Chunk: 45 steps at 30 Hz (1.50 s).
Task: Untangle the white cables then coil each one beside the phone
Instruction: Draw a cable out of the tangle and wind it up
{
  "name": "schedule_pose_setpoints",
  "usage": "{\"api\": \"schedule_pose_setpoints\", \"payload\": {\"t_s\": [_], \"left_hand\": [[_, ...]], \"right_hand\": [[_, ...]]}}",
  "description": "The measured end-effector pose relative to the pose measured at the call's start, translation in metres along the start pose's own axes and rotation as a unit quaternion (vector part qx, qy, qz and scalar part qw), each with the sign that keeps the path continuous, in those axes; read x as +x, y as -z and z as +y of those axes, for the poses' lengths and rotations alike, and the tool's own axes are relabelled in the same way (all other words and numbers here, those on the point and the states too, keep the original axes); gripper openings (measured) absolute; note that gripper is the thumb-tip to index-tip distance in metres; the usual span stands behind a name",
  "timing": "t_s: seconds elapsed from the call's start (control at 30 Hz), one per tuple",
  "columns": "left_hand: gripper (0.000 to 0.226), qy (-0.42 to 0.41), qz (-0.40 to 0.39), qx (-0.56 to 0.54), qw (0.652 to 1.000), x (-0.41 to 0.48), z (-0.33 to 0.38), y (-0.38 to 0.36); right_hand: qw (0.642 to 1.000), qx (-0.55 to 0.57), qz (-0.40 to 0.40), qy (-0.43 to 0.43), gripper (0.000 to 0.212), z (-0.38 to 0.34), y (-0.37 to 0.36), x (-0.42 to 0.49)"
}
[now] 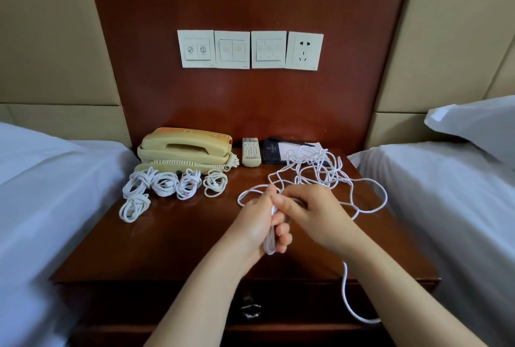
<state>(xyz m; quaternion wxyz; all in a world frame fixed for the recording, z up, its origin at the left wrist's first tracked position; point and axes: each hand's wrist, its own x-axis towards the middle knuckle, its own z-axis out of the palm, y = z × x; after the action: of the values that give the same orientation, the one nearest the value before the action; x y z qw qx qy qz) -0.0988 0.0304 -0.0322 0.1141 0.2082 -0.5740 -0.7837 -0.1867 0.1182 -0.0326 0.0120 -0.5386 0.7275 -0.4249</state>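
White cable's loose tail drops off the nightstand front edge, nearer than the right hand and under its forearm. Hands together: left hand clamped round a half-wound cable bundle; right hand against it, pinching the cable bundle's top turn. Just beyond the right hand: the tangle, loose, open-looped. Out past the left hand, to its left: five finished coils, phone just behind them. Judgement: cord light, limp, a bit springy, so loops may slip. Take hold close to the bundle and feed slack gently so the tangle doesn't cinch.
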Motion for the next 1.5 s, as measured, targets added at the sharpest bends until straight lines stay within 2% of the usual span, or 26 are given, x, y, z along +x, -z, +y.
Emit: {"api": "schedule_pose_setpoints", "payload": {"t_s": [0.07,0.17,0.3,0.43,0.5,0.63,0.8,0.9,1.03,1.17,1.3,1.4,1.5], "left_hand": [[0.057,-0.042,0.087,0.018,0.995,0.002,0.000,-0.002],[0.063,-0.104,0.192,0.097,0.971,0.008,-0.007,0.002],[0.064,-0.149,0.243,0.106,0.953,0.008,-0.011,-0.001],[0.053,-0.271,0.307,0.160,0.898,0.005,-0.012,-0.007],[0.053,-0.304,0.308,0.157,0.888,0.003,-0.013,-0.011],[0.038,-0.306,0.265,0.162,0.900,-0.003,-0.014,-0.021],[0.043,-0.256,0.277,0.181,0.908,-0.004,-0.012,-0.022],[0.045,-0.261,0.258,0.190,0.911,-0.006,-0.010,-0.022],[0.033,-0.259,0.254,0.218,0.906,-0.009,-0.012,-0.023],[0.047,-0.284,0.304,0.246,0.876,0.001,-0.006,-0.006],[0.054,-0.296,0.323,0.248,0.864,0.009,0.006,0.013],[0.054,-0.284,0.287,0.274,0.873,0.010,0.010,0.025],[0.055,-0.251,0.211,0.309,0.893,0.009,0.011,0.029]], "right_hand": [[0.999,-0.015,0.031,0.008,0.035,0.000,-0.002,0.001],[0.996,-0.035,0.073,0.026,0.034,-0.001,-0.009,-0.001],[0.995,-0.009,0.097,0.015,0.032,-0.002,-0.016,-0.003],[0.988,-0.004,0.149,0.034,0.043,-0.008,-0.021,-0.005],[0.981,0.008,0.194,0.031,0.045,-0.012,-0.022,-0.006],[0.949,0.086,0.303,-0.029,0.045,-0.013,-0.018,-0.004],[0.919,0.135,0.362,-0.081,0.048,-0.017,-0.033,-0.008],[0.909,0.134,0.383,-0.098,0.048,-0.017,-0.038,-0.005],[0.907,0.136,0.383,-0.113,0.049,-0.016,-0.037,-0.002],[0.913,0.170,0.359,-0.093,0.051,-0.025,-0.044,-0.003],[0.939,0.186,0.282,-0.061,0.046,-0.030,-0.044,-0.004],[0.973,0.086,0.212,-0.034,0.046,-0.023,-0.029,-0.002],[0.981,0.016,0.191,-0.030,0.049,-0.013,-0.012,-0.002]]}}
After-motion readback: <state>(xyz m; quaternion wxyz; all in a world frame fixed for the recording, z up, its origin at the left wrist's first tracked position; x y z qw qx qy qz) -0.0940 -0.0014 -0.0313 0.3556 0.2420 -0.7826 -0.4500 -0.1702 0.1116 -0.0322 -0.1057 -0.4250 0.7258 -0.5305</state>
